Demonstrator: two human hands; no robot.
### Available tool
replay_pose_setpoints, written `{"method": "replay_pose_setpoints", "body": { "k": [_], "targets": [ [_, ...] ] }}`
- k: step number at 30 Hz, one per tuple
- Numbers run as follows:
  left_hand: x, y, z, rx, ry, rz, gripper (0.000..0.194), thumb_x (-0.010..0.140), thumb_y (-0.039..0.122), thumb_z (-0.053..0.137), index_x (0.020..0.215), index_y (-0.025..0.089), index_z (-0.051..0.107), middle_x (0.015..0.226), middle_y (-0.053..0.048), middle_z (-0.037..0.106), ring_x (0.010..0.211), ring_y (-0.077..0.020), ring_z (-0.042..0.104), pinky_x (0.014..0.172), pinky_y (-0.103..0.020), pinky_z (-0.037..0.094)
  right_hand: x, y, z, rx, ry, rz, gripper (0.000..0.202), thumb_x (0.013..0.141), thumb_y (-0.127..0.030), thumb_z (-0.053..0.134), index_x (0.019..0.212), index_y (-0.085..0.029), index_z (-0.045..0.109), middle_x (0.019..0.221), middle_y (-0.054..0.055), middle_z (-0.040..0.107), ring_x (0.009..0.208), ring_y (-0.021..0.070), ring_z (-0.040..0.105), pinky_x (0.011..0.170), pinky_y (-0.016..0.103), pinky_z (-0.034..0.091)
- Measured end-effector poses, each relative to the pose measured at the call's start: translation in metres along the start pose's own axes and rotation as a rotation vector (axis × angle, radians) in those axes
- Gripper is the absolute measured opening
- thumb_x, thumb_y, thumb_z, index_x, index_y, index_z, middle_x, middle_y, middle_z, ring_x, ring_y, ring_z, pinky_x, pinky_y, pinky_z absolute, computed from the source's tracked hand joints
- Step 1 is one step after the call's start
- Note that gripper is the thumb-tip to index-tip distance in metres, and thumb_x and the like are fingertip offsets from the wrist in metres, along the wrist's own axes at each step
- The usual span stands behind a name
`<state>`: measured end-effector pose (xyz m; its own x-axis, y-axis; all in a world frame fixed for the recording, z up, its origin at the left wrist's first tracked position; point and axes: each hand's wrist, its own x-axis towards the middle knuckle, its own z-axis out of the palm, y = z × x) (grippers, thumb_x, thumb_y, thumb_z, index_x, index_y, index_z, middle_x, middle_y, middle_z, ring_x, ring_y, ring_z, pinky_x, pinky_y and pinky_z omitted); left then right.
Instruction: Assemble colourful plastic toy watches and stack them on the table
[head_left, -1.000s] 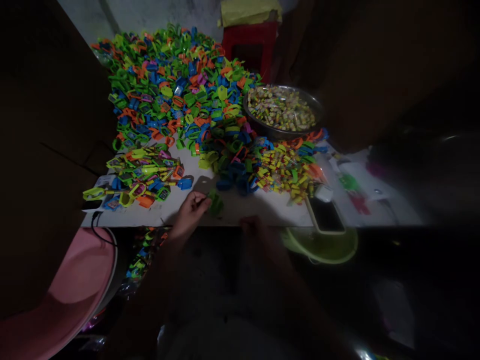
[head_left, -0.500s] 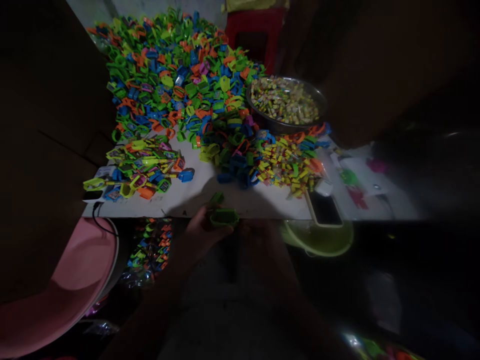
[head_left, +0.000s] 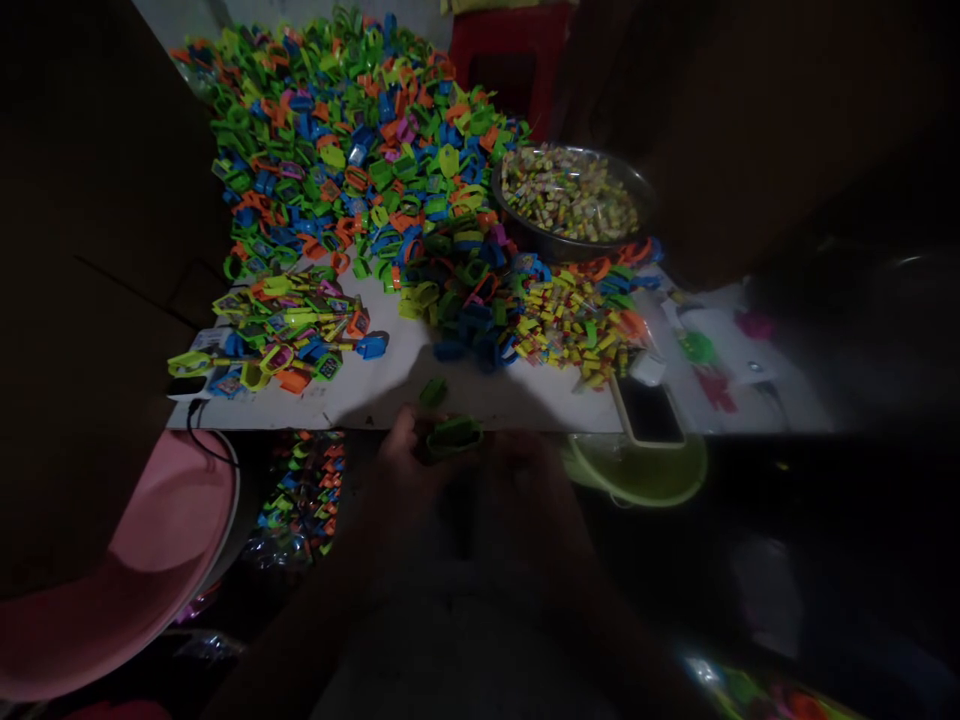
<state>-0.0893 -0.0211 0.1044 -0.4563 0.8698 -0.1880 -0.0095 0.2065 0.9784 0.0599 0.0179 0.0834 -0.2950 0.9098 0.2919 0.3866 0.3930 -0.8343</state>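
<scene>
One head-worn camera looks forward and steeply down from above the person's lap; the bare left hand and the bare right hand sit close beneath it, just below mid-frame, forearms running toward the bottom edge; the flat white tabletop crosses the view a little farther off, its near edge roughly level; the wide view reaches back to a red plastic stool, cropped at the top, and takes in a round pink plastic tub at lower left, cropped by the left edge.
</scene>
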Motion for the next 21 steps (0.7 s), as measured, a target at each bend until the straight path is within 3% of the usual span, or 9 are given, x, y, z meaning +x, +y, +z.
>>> {"method": "replay_pose_setpoints", "body": {
  "k": [2, 6, 11, 16, 21],
  "targets": [
    [0.001, -0.003, 0.001, 0.007, 0.011, 0.014, 0.043, 0.059, 0.023, 0.083, 0.092, 0.021, 0.055, 0.081, 0.002, 0.069, 0.077, -0.0156, 0.068, 0.063, -0.021, 0.051, -0.001, -0.001, 0.001, 0.014, 0.043, 0.052, 0.006, 0.090, -0.020, 0.051, 0.092, -0.024, 0.056, 0.090, 0.004, 0.067, 0.081, 0.0175, 0.061, 0.072, 0.030, 0.049],
    [0.001, 0.000, 0.002, 0.056, 0.042, 0.028, 0.041, 0.060, 0.024, 0.083, 0.091, 0.020, 0.055, 0.081, 0.001, 0.068, 0.076, -0.0158, 0.067, 0.062, -0.021, 0.051, 0.000, 0.001, 0.001, 0.063, 0.005, 0.054, 0.007, 0.088, -0.019, 0.053, 0.091, -0.024, 0.057, 0.091, 0.004, 0.067, 0.083, 0.0174, 0.062, 0.072, 0.030, 0.049],
    [0.000, 0.001, 0.003, -0.004, -0.011, 0.039, 0.040, 0.061, 0.025, 0.082, 0.090, 0.021, 0.054, 0.083, 0.001, 0.069, 0.078, -0.0167, 0.069, 0.064, -0.022, 0.052, -0.001, 0.005, 0.003, 0.080, 0.049, 0.123, 0.006, 0.088, -0.023, 0.055, 0.092, -0.024, 0.059, 0.092, 0.003, 0.067, 0.083, 0.0174, 0.062, 0.072, 0.029, 0.049],
    [0.000, -0.001, 0.002, 0.007, 0.010, -0.004, 0.044, 0.058, 0.025, 0.084, 0.091, 0.021, 0.055, 0.084, 0.001, 0.070, 0.078, -0.0168, 0.069, 0.064, -0.022, 0.052, 0.002, 0.004, 0.001, 0.008, -0.117, 0.085, 0.014, 0.093, -0.020, 0.046, 0.091, -0.024, 0.060, 0.092, 0.003, 0.067, 0.085, 0.0169, 0.061, 0.073, 0.028, 0.046],
    [0.003, 0.003, 0.001, 0.097, -0.046, -0.097, 0.040, 0.061, 0.028, 0.081, 0.090, 0.020, 0.055, 0.075, 0.002, 0.069, 0.072, -0.0168, 0.067, 0.059, -0.022, 0.049, 0.011, 0.005, -0.005, -0.272, -0.347, -0.032, 0.013, 0.089, -0.020, 0.050, 0.086, -0.021, 0.063, 0.090, 0.006, 0.069, 0.083, 0.0192, 0.060, 0.068, 0.028, 0.040]
  ]
}}
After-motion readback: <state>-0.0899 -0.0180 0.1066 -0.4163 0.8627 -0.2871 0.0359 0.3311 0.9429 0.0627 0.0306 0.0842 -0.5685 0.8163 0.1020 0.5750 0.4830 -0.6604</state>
